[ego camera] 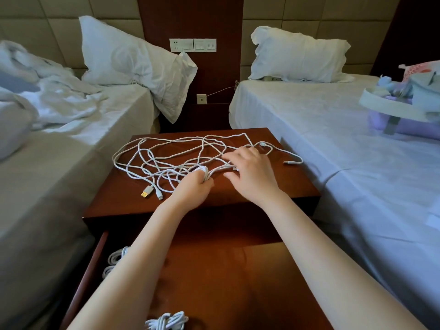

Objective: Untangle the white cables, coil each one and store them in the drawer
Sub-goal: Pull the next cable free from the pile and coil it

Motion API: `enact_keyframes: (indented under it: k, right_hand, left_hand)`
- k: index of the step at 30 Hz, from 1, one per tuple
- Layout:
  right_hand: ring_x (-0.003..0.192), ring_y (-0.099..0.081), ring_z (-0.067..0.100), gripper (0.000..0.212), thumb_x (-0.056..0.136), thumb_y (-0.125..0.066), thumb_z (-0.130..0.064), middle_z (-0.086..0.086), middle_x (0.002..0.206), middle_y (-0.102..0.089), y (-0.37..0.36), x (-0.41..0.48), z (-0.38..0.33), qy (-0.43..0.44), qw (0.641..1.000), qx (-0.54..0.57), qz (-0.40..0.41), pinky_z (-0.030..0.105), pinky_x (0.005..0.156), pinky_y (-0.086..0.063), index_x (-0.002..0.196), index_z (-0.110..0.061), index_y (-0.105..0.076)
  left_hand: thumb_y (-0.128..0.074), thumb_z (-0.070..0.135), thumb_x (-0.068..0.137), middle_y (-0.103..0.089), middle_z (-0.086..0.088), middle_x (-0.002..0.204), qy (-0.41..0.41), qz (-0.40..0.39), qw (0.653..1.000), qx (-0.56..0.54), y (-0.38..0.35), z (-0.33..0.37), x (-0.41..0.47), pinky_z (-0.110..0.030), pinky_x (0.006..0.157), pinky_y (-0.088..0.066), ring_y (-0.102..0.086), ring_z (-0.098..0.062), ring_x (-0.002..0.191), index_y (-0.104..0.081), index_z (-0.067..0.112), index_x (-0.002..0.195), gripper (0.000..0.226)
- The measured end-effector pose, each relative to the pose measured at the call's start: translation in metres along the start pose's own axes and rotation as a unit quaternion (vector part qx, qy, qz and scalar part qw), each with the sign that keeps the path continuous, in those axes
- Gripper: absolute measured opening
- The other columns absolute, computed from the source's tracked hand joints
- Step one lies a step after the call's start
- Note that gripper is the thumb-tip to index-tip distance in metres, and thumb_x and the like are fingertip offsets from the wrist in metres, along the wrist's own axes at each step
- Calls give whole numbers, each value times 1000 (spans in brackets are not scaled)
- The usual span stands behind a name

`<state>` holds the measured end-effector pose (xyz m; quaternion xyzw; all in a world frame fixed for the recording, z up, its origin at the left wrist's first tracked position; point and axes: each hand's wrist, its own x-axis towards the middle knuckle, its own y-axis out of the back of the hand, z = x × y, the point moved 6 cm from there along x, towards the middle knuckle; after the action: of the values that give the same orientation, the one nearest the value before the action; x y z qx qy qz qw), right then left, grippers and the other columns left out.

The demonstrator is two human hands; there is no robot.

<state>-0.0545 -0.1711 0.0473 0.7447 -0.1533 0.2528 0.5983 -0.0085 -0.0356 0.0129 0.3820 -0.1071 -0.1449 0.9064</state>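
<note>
White cables, looped tangle, glossy nightstand

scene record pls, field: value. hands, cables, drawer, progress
cables: tangled cables spread across the nightstand top
left hand: grips a bunch of their loops
right hand: fingers spread, resting on the strands
drawer: pulled open, coiled cables inside
progress: partly done; the tangle is still to sort

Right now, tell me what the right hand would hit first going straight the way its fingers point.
The tangled white cables: the right hand points left and away over the nightstand, with loose strands just ahead of its fingertips, possibly touching.
</note>
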Motion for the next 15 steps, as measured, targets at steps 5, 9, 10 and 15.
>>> enact_keyframes:
  k: [5, 9, 10, 15]
  right_hand:
    - [96, -58, 22, 18, 98, -52, -25, 0, 99, -65, -12, 5, -37, 92, 994, 43, -26, 41, 85, -44, 103, -14, -65]
    - [94, -59, 15, 22, 99, -51, -21, -1, 103, -63, -14, 7, -40, 80, 984, 151, -51, 35, 78, -52, 118, -18, -60]
    - [94, -58, 14, 27, 99, -50, -22, -1, 104, -62, -16, 8, -41, 82, 980, 171, -67, 32, 77, -51, 125, -22, -59]
    - [84, -51, 10, 26, 101, -48, -24, -7, 89, -50, -27, 17, -41, 58, 958, 251, -123, 29, 72, -45, 119, -25, -66]
  left_hand:
    - [-53, 14, 92, -56, -5, 65, -11, -44, 999, -30, 13, -2, -8, -43, 71, -49, -54, -20, 63, -55, 14, 70, 22]
    - [-55, 5, 86, -52, -3, 52, -26, -103, 992, -75, 22, -2, -15, -32, 60, -46, -50, -18, 51, -56, 13, 58, 30]
    - [-54, 3, 85, -51, -3, 51, -25, -120, 988, -90, 23, -2, -17, -27, 56, -44, -48, -16, 48, -59, 10, 61, 25]
    - [-48, 1, 86, -47, -7, 51, -1, -187, 967, -174, 29, -6, -22, -28, 50, -33, -40, -18, 46, -59, 4, 70, 19]
